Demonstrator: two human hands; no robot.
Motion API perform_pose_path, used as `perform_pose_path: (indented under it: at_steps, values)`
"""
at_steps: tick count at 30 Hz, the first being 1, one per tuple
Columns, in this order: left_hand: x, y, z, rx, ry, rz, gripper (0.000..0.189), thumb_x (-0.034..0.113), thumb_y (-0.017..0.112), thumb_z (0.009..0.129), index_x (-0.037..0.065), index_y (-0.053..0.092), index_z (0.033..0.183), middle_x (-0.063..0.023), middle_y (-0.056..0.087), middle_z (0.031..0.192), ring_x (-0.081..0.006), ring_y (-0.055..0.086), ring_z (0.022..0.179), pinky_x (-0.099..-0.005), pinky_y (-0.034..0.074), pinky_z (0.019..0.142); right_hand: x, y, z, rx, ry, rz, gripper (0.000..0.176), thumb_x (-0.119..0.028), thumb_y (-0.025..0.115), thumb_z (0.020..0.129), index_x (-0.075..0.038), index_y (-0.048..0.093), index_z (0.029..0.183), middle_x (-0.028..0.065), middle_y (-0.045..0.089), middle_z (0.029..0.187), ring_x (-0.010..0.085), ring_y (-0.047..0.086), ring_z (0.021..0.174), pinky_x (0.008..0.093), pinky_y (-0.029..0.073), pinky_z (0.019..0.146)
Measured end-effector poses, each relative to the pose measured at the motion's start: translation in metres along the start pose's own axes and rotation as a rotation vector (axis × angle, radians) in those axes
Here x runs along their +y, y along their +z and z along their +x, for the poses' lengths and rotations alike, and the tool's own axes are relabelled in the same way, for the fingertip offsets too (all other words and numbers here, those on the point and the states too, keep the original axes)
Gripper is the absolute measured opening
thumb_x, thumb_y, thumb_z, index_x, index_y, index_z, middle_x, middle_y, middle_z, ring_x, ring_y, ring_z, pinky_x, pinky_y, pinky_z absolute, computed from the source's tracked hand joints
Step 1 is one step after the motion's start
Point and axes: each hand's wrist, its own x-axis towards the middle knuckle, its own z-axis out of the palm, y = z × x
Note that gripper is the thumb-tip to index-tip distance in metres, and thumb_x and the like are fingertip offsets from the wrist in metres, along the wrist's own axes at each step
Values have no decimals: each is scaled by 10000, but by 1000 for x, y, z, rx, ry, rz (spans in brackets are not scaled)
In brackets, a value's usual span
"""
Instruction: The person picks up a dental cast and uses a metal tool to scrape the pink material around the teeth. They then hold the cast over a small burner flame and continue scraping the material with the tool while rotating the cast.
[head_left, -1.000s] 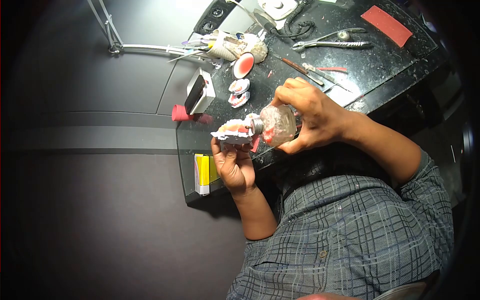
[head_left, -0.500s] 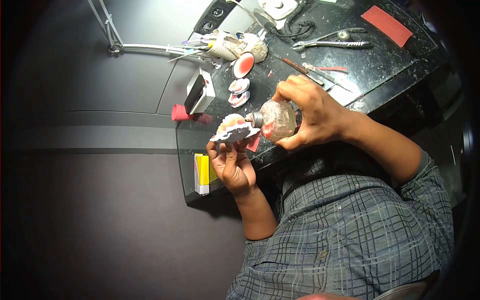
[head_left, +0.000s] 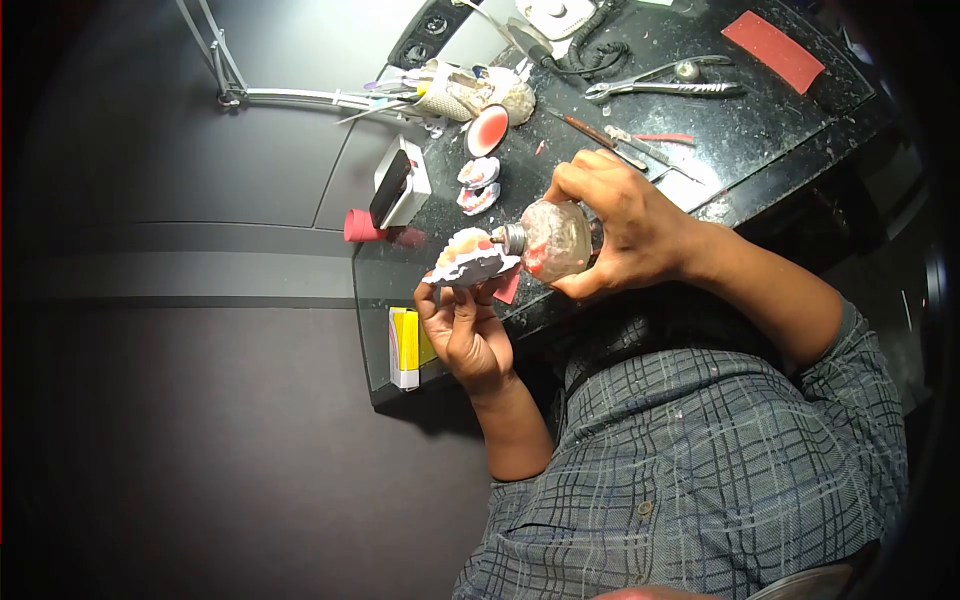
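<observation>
Mid-frame, over the surface (head_left: 740,130) edge, the left hand (head_left: 468,335) pinches the seemingly light, brittle denture cast (head_left: 465,260) under its base, while the right hand (head_left: 620,220) wraps a fragile-looking glass burner (head_left: 555,240).

Fisheye view, bright on the tabletop (head_left: 770,130), dark around it.
Light falls from above the tabletop, glinting off its glossy black surface and off the glass bottle (head_left: 557,240) in the right hand (head_left: 625,225). Left of and below the tabletop everything sinks into dim grey, and the frame corners vignette to black, with curved, soft edges.
</observation>
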Motion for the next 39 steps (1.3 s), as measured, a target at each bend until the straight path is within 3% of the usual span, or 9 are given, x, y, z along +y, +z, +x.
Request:
perform_pose_path:
  at_steps: [8, 11, 14, 19, 23, 39]
  values:
    - [3, -2, 1, -5, -18, -30, 346, 48, 608, 980, 64, 515, 1314, -151, 655, 1218, -266, 688, 1062, -469, 597, 916, 0, 0, -1, -18, 12, -29, 578, -312, 882, 581, -12, 586, 976, 140, 588, 908, 325, 572, 875, 403, 464, 809]
    - [7, -10, 5, 43, -118, -38, 346, 102, 585, 1009, 58, 506, 1342, -136, 653, 1228, -253, 691, 1039, -419, 605, 859, 2, 0, -1, 7, 37, -57, 580, -310, 882, 574, -14, 580, 972, 140, 586, 904, 323, 571, 868, 402, 465, 806]
    - [9, -15, 8, 129, -316, -219, 379, 183, 567, 1036, 49, 495, 1384, -120, 656, 1241, -219, 682, 939, -297, 553, 717, -1, -2, 1, 69, 69, -77, 585, -304, 887, 565, -12, 576, 965, 139, 585, 901, 316, 578, 853, 398, 471, 791]
    - [6, -22, 8, 81, -395, -334, 392, 205, 546, 1048, 42, 490, 1400, -132, 662, 1233, -219, 674, 921, -284, 544, 710, -1, -3, 5, 199, 47, -29, 543, -318, 858, 581, -13, 562, 919, 128, 589, 850, 300, 576, 793, 398, 479, 752]
    - [4, -25, 6, 39, -422, -402, 392, 217, 515, 1060, 29, 489, 1403, -139, 663, 1230, -221, 666, 899, -280, 537, 697, -4, -4, 5, 181, 15, -17, 540, -306, 865, 581, -14, 559, 918, 126, 588, 848, 293, 577, 787, 389, 475, 750]
    - [4, -13, 5, 11, -442, -469, 421, 226, 513, 1057, 9, 471, 1416, -140, 660, 1191, -211, 605, 841, -279, 516, 674, -2, -2, 1, -77, -68, 59, 543, -260, 880, 571, -4, 581, 945, 139, 618, 893, 311, 583, 846, 381, 461, 782]
